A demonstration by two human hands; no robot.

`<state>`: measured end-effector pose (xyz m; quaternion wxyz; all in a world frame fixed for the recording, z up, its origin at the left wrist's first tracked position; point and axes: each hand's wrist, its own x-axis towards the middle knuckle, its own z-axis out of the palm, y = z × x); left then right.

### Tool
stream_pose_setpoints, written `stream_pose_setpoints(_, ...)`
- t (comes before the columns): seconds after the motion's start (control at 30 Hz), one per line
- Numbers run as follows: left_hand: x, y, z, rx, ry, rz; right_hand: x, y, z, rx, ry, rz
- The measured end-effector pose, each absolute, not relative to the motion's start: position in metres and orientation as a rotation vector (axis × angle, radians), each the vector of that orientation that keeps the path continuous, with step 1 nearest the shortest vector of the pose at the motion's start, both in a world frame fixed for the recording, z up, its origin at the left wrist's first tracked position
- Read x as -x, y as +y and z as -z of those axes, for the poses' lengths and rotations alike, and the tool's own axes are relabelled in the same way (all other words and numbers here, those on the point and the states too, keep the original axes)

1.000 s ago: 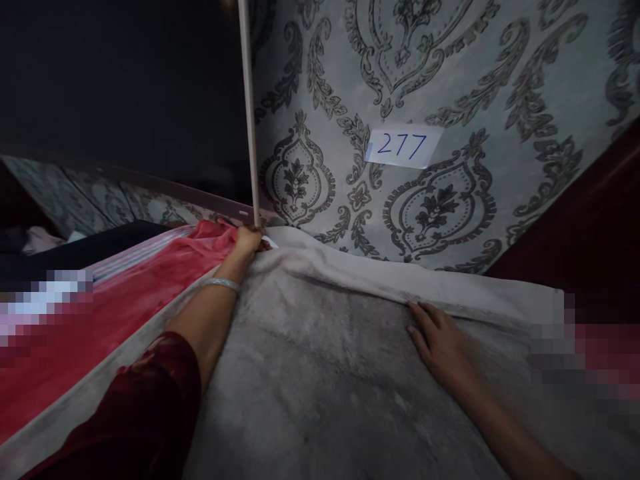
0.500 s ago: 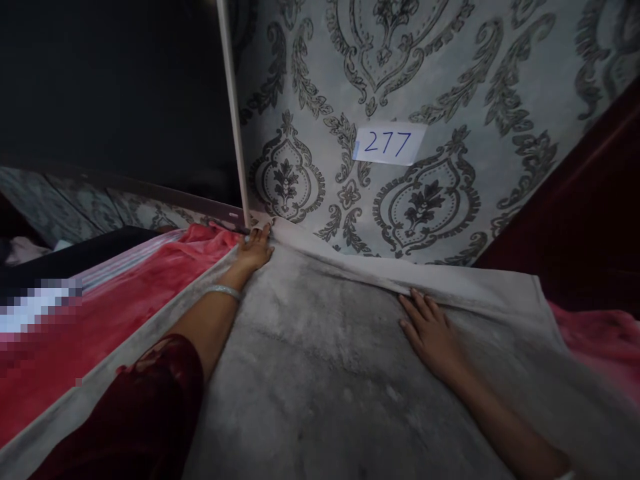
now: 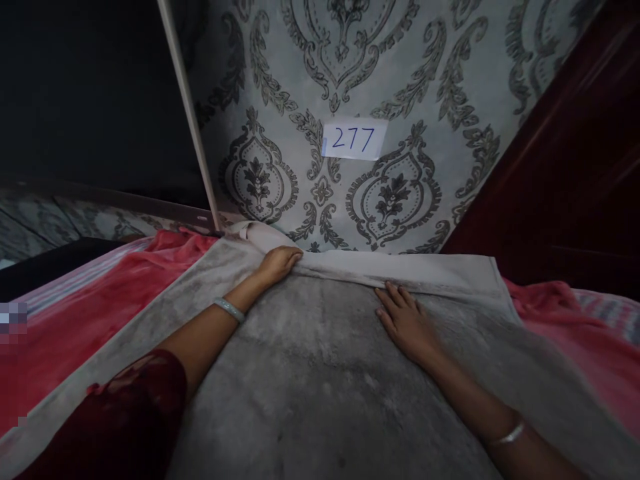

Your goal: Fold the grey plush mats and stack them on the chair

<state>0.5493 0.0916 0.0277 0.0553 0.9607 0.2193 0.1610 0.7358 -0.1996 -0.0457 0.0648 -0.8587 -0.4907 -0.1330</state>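
Straightening the edge seems the step in hand: the grey blanket (image 3: pixel 320 360) spreads below the paper label (image 3: pixel 355 139). Below-left of the label, the left hand (image 3: pixel 280 265) curls at the pale border (image 3: pixel 415 267), whether pinching I cannot tell; below-right, the right hand (image 3: pixel 407 325) lies loose, fingers spread, gripping nothing. Next probably calls for flattening that crease.

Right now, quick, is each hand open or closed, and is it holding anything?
Left hand: fingers curled at the grey blanket's fold; whether it grips cannot be told.
Right hand: open, fingers spread on the blanket.
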Motion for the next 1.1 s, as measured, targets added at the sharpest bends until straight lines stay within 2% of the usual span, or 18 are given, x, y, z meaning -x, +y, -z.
stream_pose_setpoints(0.17, -0.570, 0.095, -0.039, -2.979, 0.842, -0.076, -0.736, -0.199, 0.048, 2.542, -1.484, 0.447)
stream_pose_setpoints(0.3, -0.581, 0.095, -0.045, -2.954, 0.853, 0.028, -0.737, -0.200, 0.049, 2.520, -1.483, 0.461)
stream_pose_setpoints(0.43, -0.578, 0.087, -0.046, -2.936, 0.954, -0.111, -0.740, -0.200, 0.049, 2.455, -1.503, 0.491)
stream_pose_setpoints(0.67, -0.577, 0.078, -0.039, -2.771, 1.072, -0.676, -0.745, -0.200, 0.050, 2.433, -1.486, 0.470)
stream_pose_setpoints(0.8, -0.576, 0.085, -0.017, -2.874, 0.922, -0.587, -0.758, -0.202, 0.046, 2.630, -1.307, 0.322)
stream_pose_setpoints(0.93, -0.568, 0.093, -0.007, -2.904, 1.041, -0.622, -0.784, -0.213, 0.039, 2.741, -1.270, 0.198)
stream_pose_setpoints(1.1, -0.543, 0.122, -0.010, -2.962, 0.715, -0.413, -0.831, -0.249, 0.039, 2.648, -1.463, 0.277)
